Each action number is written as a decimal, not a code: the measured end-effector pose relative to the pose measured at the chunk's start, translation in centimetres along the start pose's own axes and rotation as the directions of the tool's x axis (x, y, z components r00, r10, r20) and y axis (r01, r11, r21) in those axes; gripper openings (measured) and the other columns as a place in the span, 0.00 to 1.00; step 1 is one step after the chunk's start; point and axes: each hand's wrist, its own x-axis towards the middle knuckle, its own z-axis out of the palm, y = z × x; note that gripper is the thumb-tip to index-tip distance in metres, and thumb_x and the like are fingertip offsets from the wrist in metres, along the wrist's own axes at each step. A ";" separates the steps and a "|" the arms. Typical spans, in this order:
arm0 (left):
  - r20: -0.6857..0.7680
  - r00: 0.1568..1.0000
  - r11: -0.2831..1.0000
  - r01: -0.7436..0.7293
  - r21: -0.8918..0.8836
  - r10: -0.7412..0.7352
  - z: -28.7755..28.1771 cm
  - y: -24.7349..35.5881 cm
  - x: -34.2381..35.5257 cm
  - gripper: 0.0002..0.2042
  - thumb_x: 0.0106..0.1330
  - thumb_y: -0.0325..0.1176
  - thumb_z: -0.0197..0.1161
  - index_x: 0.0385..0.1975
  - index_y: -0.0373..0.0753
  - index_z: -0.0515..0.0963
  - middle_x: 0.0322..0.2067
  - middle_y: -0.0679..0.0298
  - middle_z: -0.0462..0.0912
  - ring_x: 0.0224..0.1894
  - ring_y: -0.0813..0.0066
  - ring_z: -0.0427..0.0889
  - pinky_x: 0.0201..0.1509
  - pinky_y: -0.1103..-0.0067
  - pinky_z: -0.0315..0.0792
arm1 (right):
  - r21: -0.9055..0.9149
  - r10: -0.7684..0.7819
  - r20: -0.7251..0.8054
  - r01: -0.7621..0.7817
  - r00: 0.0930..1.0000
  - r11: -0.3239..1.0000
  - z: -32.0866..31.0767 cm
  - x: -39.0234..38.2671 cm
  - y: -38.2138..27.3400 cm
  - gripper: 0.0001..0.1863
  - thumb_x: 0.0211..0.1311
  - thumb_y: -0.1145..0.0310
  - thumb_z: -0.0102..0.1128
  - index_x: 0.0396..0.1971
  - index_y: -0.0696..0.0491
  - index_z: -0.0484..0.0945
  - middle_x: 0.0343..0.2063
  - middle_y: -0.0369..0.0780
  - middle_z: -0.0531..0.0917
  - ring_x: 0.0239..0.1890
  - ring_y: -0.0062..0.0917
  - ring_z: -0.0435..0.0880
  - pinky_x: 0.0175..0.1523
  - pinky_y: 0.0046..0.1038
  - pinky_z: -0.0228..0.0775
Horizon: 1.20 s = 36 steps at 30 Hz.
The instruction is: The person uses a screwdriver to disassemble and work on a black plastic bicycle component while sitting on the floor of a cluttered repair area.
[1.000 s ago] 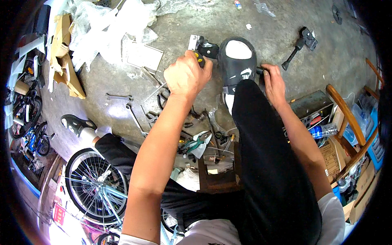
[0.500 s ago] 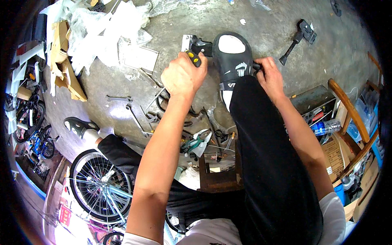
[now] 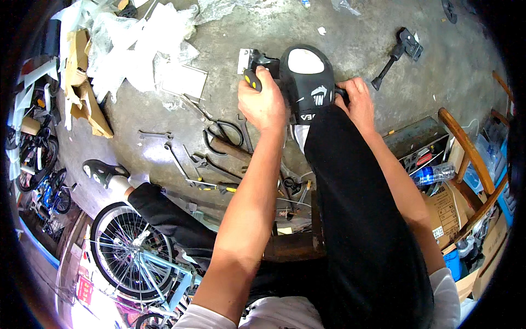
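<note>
At 12 o'clock in the head view, a black-and-yellow tool handle [image 3: 252, 80], butt pointing to 11 o'clock, long axis running from 11 to 5, lower part hidden. Closed round the handle, the left hand [image 3: 264, 103]. Just beyond, a black bracket [image 3: 266, 59], lengthwise from 9 to 3, with a silver plate [image 3: 244, 60] at the 9 o'clock end and a black sandal [image 3: 308, 86] at the other. Across the sandal, at 2 o'clock, the right hand [image 3: 357, 104], fingers curled on a black end piece [image 3: 342, 96]; impossible to tell whether joined to the bracket. Farther out, between 1 and 2, a black kickstand-like part [image 3: 397, 53] on the concrete floor [image 3: 361, 49]. Between 9 and 10, an open-ended spanner [image 3: 155, 135]. At 3, a plastic bottle [image 3: 435, 174] near a cardboard box [image 3: 446, 211]. At 8, a spoked bicycle wheel [image 3: 133, 251]; at 10, torn cardboard [image 3: 87, 104].
</note>
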 end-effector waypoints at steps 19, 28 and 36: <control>0.643 0.595 0.320 -0.803 0.503 0.482 -8.2 -0.4 3.6 0.25 0.66 0.57 0.67 0.35 0.39 0.71 0.23 0.51 0.84 0.27 0.48 0.86 0.28 0.57 0.77 | 0.477 -0.229 0.001 0.201 0.973 0.856 -3.0 5.7 -10.8 0.07 0.66 0.69 0.63 0.41 0.53 0.83 0.31 0.40 0.84 0.32 0.30 0.85 0.38 0.30 0.76; 0.743 0.539 0.190 -0.840 0.508 0.398 -7.9 -0.4 5.4 0.12 0.62 0.36 0.64 0.38 0.39 0.71 0.29 0.52 0.85 0.29 0.49 0.88 0.32 0.59 0.81 | 0.354 -0.390 0.105 0.333 0.915 0.874 0.6 6.5 -13.0 0.09 0.63 0.63 0.61 0.33 0.53 0.78 0.29 0.42 0.85 0.35 0.41 0.85 0.38 0.42 0.77; 0.776 0.472 0.099 -0.873 0.478 0.418 -8.2 0.2 5.2 0.11 0.63 0.36 0.65 0.36 0.39 0.71 0.27 0.54 0.85 0.28 0.51 0.88 0.29 0.61 0.81 | 0.371 -0.312 0.237 0.212 0.920 0.904 1.2 5.4 -12.6 0.11 0.67 0.64 0.61 0.44 0.53 0.75 0.27 0.42 0.86 0.32 0.43 0.85 0.37 0.43 0.75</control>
